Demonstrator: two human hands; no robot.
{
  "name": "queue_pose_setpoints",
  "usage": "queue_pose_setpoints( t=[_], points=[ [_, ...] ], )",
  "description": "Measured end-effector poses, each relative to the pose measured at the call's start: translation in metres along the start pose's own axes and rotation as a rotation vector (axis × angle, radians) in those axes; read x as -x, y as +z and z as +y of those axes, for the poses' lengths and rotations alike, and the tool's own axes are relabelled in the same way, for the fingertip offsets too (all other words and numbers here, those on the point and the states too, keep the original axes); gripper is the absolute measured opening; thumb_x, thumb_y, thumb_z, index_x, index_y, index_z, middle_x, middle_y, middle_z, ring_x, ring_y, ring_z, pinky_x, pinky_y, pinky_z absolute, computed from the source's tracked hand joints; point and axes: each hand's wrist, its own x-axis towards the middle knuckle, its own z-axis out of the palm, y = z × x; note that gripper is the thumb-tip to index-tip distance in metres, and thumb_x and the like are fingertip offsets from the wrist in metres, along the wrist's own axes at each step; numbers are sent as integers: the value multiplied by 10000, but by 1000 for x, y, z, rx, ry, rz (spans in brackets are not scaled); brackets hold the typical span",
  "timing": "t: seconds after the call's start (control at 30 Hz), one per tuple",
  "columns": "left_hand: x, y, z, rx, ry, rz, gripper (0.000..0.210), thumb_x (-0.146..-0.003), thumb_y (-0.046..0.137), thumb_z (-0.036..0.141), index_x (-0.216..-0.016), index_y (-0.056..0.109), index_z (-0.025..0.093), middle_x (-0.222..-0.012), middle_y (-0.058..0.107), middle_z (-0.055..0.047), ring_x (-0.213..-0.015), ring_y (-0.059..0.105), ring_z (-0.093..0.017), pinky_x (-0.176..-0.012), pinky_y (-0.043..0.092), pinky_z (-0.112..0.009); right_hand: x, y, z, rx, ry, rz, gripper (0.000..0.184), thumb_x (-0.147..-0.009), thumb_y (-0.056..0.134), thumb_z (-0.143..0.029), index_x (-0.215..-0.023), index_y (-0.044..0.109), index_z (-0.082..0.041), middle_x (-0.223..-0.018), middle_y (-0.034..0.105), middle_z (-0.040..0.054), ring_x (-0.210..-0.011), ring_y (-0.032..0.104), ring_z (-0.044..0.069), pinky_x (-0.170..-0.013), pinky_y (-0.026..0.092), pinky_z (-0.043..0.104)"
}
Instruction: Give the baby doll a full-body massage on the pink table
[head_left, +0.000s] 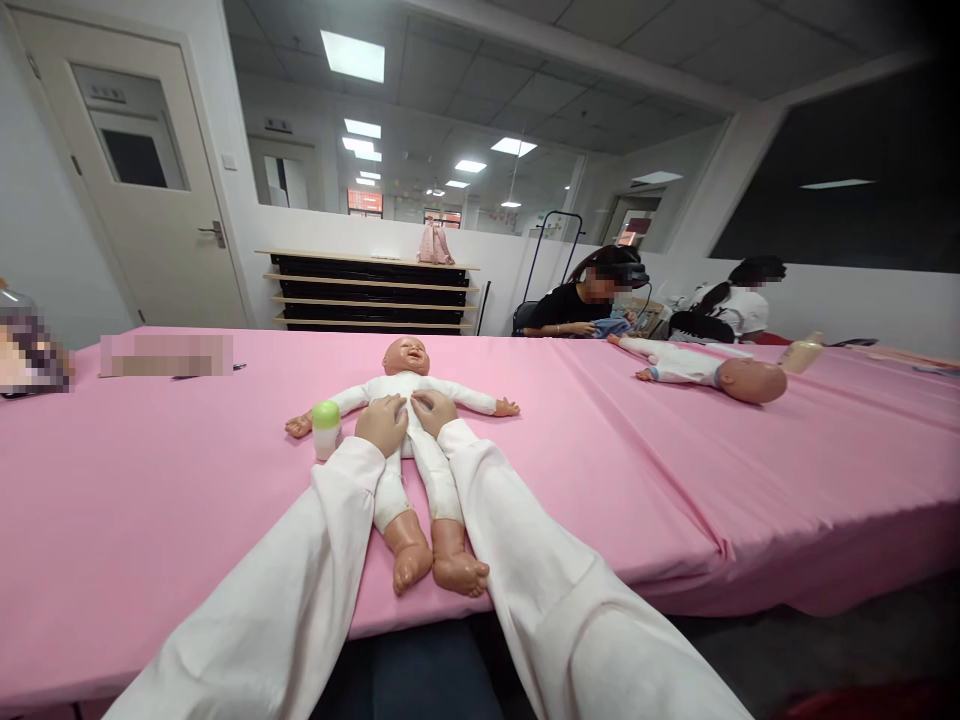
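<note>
A baby doll [409, 440] with a white cloth body lies face up on the pink-covered table [247, 530]. Its arms are spread wide and its bare feet point toward me. My left hand [383, 424] rests on one side of the doll's belly, fingers laid over the cloth. Opposite it, my right hand [434, 411] lies on the other side, with the fingertips of both hands close together near the middle. Neither hand appears to hold anything. Beside my left wrist stands a small white bottle with a green cap [326, 430].
Farther right, another doll [694, 366] lies near a beige pump bottle [802, 353]. A person in black [570, 305] handles blue cloth [611, 328] across the table; another person in white [739, 305] sits beyond. Shelving [367, 292] with a pink backpack [435, 243] stands behind.
</note>
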Motion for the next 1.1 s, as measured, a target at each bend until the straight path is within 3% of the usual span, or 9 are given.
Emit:
queue_pose_setpoints(
  t=[0.1,0.23,0.4,0.5,0.63,0.77,0.83,0.97,1.1],
  points=[
    [2,-1,0,-24,74,45,284,-829,422,204,-983,654,146,-1023,649,-61,-996,573,-196,-944,427,-342,2,-2,0,14,-29,37,141,-798,563,-219,-822,671,-132,-884,669,74,-894,602,173,-855,466,284],
    [0,2,-2,49,128,-5,328,-828,408,179,-1072,625,170,-1145,605,-43,-1119,522,-176,-1011,376,-338,0,0,4,-25,-99,-34,196,-835,487,-187,-900,667,-149,-970,666,67,-958,596,158,-909,451,289],
    [-3,3,0,56,-70,-117,442,-855,392,249,-1280,473,159,-1378,383,-73,-1299,334,-222,-1069,296,-405,-5,3,6,16,50,-62,284,-848,421,-171,-1030,640,-164,-1246,537,75,-1206,456,193,-1057,329,369],
    [-1,-1,1,-11,-125,-61,421,-851,407,281,-1225,524,126,-1310,467,-108,-1237,416,-236,-1047,325,-392,-4,1,5,25,107,-31,280,-848,410,-168,-998,638,-106,-1163,584,115,-1118,516,192,-1008,367,326],
    [2,-4,1,-68,-49,12,332,-834,401,221,-1057,626,123,-1073,629,-89,-1033,566,-216,-966,405,-358,-2,-2,2,14,56,-50,257,-867,405,-200,-938,635,-110,-1003,639,98,-992,552,156,-958,388,283],
    [2,-2,1,6,97,8,337,-810,403,152,-1060,630,151,-1152,599,-55,-1131,513,-175,-1023,367,-309,-2,1,1,1,9,-81,245,-871,422,-224,-967,625,-125,-1045,628,79,-1030,524,136,-980,358,258],
    [1,0,1,45,61,-38,391,-819,391,156,-1166,572,155,-1265,521,-52,-1228,431,-179,-1057,333,-331,-2,2,2,5,11,-82,257,-876,410,-210,-995,618,-117,-1094,610,84,-1070,500,133,-1000,333,265],
    [0,0,2,40,-140,-99,452,-859,378,270,-1276,471,123,-1368,397,-99,-1292,344,-228,-1070,296,-403,-5,1,5,33,63,-59,299,-892,351,-183,-1012,607,-83,-1148,575,113,-1106,466,137,-1011,303,285],
    [2,-4,2,-40,-121,-6,378,-847,392,254,-1152,567,116,-1217,547,-104,-1156,480,-225,-1014,348,-386,-5,-2,5,52,86,-61,325,-909,324,-197,-958,618,-66,-1046,610,128,-1035,493,131,-977,322,271]
  ],
)
